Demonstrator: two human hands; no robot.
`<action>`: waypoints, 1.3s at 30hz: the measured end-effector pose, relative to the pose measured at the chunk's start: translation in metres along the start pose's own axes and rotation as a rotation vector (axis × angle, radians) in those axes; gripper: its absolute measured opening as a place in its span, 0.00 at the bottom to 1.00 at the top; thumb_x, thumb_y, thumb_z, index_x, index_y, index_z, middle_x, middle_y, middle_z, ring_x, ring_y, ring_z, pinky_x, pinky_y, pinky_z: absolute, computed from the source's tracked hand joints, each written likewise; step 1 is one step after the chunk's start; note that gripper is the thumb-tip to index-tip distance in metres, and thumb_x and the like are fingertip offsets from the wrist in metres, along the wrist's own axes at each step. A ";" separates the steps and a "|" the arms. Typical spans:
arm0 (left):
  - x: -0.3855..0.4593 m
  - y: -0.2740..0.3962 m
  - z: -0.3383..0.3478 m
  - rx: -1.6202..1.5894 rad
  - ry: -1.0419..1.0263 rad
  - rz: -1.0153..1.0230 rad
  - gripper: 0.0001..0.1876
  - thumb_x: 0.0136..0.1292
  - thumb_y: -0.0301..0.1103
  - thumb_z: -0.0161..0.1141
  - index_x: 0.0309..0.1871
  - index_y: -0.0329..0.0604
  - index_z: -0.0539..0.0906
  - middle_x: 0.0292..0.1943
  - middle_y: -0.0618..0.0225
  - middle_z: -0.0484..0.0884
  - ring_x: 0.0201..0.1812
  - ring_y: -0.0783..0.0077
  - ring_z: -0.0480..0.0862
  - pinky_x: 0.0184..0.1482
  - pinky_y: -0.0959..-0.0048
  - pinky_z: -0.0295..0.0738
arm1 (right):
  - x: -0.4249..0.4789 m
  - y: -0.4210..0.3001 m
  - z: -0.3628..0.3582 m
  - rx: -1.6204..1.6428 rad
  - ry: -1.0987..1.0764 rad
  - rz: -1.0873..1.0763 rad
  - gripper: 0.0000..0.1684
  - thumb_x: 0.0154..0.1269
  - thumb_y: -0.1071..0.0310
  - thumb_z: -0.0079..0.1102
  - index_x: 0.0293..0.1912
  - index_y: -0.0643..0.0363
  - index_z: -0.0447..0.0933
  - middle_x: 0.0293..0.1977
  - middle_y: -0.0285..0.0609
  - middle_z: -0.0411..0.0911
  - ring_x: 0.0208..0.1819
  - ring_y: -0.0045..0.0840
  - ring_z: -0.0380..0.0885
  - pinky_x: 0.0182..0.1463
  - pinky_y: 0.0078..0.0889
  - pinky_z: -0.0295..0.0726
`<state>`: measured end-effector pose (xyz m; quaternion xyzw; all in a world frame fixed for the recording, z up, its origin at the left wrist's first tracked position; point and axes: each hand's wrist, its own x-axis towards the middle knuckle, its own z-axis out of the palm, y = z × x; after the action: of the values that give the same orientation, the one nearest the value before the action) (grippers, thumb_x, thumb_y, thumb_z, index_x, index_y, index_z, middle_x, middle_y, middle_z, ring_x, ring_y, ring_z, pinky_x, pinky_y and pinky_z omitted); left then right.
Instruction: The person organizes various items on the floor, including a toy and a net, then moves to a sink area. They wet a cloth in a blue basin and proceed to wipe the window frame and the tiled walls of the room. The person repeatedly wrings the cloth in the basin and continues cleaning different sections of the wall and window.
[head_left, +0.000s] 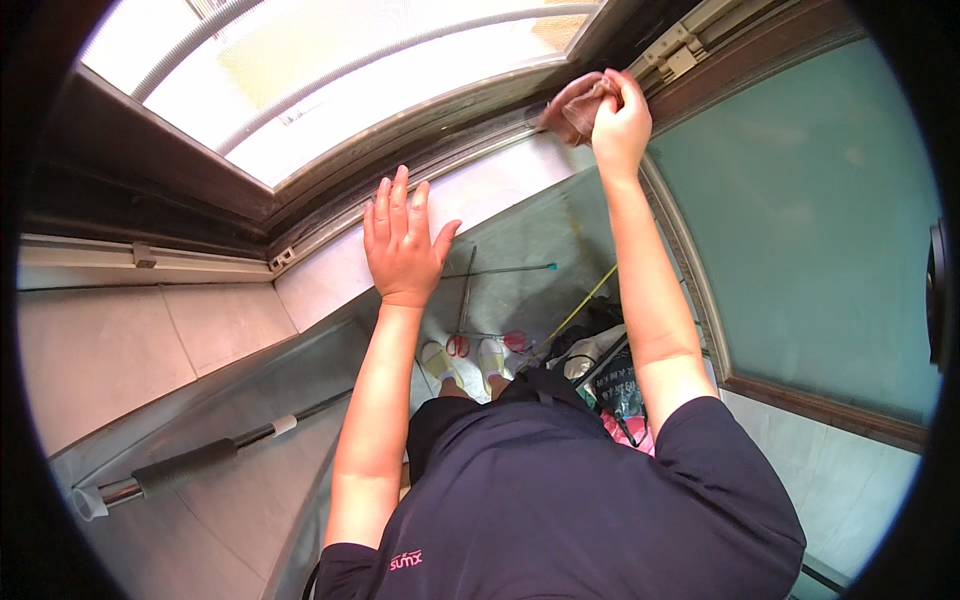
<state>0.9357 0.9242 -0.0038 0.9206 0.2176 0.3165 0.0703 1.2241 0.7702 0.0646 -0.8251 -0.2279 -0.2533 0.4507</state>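
A pink cloth (577, 109) is bunched in my right hand (624, 124), up against the dark window frame near its right corner. The cloth is slightly blurred. My left hand (405, 244) lies palm down with fingers spread at the white windowsill (495, 184), its fingertips over the lower window track (330, 232). Nothing is in that hand. Beyond the frame is a bright window screen (390, 82) with curved grey bars behind it. To the right stands a frosted glass sash (810, 225) in a brown frame, swung inward.
A metal pole with a dark foam sleeve (184, 466) runs along the left wall. Down by my slippered feet are red-handled scissors (458, 346), thin rods (499, 268) and a yellow strip (581, 304). Printed bags (619, 382) are heaped beside my right leg.
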 end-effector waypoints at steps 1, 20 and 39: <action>-0.001 0.001 -0.001 -0.004 -0.003 0.008 0.34 0.67 0.62 0.65 0.67 0.47 0.83 0.78 0.63 0.72 0.78 0.56 0.68 0.78 0.52 0.63 | -0.002 0.008 0.009 -0.107 0.100 -0.150 0.21 0.68 0.73 0.57 0.59 0.64 0.83 0.64 0.63 0.78 0.64 0.54 0.79 0.68 0.47 0.78; -0.003 0.005 0.005 -0.033 0.075 0.015 0.31 0.71 0.53 0.65 0.72 0.49 0.75 0.81 0.59 0.67 0.79 0.51 0.67 0.79 0.49 0.60 | -0.119 -0.104 0.080 0.136 -0.253 -0.297 0.09 0.63 0.69 0.62 0.40 0.52 0.89 0.42 0.42 0.89 0.46 0.38 0.88 0.51 0.38 0.86; -0.056 -0.081 -0.058 -0.237 0.447 -0.131 0.17 0.73 0.35 0.62 0.58 0.37 0.73 0.74 0.47 0.72 0.72 0.44 0.73 0.73 0.54 0.66 | -0.177 -0.134 0.089 0.028 -0.206 -0.282 0.07 0.59 0.68 0.66 0.38 0.48 0.88 0.50 0.42 0.88 0.51 0.40 0.86 0.52 0.42 0.86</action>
<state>0.8320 0.9711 -0.0105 0.7971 0.2483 0.5301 0.1484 1.0257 0.8857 -0.0032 -0.8003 -0.3896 -0.2249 0.3965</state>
